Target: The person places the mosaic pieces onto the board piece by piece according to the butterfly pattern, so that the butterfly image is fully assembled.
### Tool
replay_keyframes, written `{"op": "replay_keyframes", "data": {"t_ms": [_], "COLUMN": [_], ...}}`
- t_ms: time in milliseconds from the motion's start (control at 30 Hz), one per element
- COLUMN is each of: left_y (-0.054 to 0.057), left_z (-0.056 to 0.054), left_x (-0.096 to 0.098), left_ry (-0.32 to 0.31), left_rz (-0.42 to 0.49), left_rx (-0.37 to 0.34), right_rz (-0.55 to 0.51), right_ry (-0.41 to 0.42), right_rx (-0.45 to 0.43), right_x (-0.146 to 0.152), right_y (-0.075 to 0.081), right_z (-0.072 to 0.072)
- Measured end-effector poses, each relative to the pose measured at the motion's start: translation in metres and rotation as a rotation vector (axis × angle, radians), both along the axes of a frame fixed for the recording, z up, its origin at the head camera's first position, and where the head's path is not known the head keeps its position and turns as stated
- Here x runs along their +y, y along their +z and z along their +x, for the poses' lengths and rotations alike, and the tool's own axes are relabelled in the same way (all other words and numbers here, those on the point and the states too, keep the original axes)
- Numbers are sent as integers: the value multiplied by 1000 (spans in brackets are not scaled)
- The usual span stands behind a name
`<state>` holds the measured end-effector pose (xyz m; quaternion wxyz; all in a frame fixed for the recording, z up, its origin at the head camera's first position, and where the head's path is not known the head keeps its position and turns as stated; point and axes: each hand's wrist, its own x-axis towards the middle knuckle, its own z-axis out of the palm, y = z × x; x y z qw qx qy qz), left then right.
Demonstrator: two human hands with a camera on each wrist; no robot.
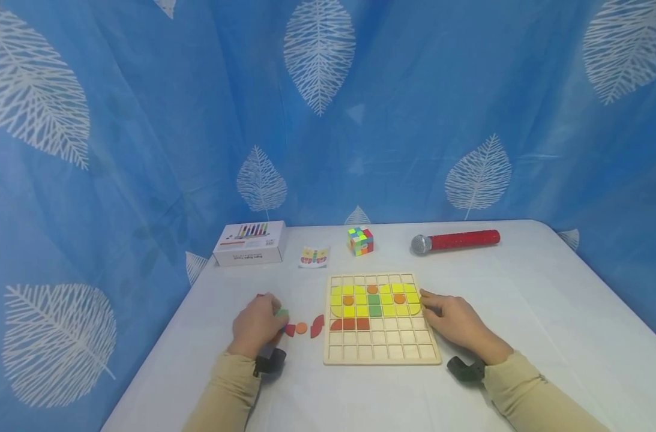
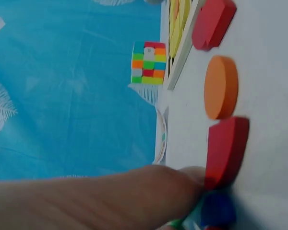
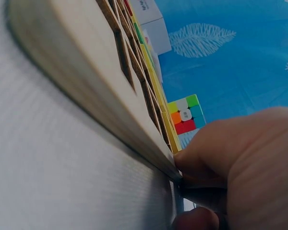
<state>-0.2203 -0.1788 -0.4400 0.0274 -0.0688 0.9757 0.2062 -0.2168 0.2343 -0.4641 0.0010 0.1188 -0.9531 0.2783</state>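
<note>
My left hand [image 1: 254,327] is at the left of the table, fingers bent down among loose pieces. A small green piece [image 1: 282,312] shows at its fingertips, between thumb and fingers; the hand hides most of it. Beside the thumb lies a red piece [image 2: 226,151], then an orange disc [image 2: 221,87] and more red pieces [image 1: 317,326]. My right hand [image 1: 454,321] touches the right edge of the wooden grid board [image 1: 382,354] with thumb and fingertips. Yellow, green, orange and red pieces fill the board's upper cells and part of a row below.
Behind the board stand a puzzle cube [image 1: 360,241] and a small picture card [image 1: 314,257]. A white box [image 1: 250,243] is at the back left. At the back right lies a red microphone [image 1: 455,241]. A blue leaf-patterned curtain [image 1: 392,120] hangs behind the table.
</note>
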Motion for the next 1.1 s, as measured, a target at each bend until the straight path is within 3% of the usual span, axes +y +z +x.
{"op": "replay_keyframes", "data": {"t_ms": [267,500,667,900,1100], "left_y": [-4,-13,-15,-10,-12], "left_z": [6,20,22,22,21], "left_x": [29,73,101,133,142], "left_ry": [-62,-275,-382,-576,-690], "left_rz": [107,245,270,99,-52], "left_rx": [188,361,377,408,460], "right_rz": [2,-17,-19,-18,-13], "right_ry": [0,0,-11,-15,2], "right_rx": [9,2,-18,-12,1], "right_x": [2,0,-1,0,0], "right_y": [0,0,1,0,1], "right_z": [1,3,3,3,2]}}
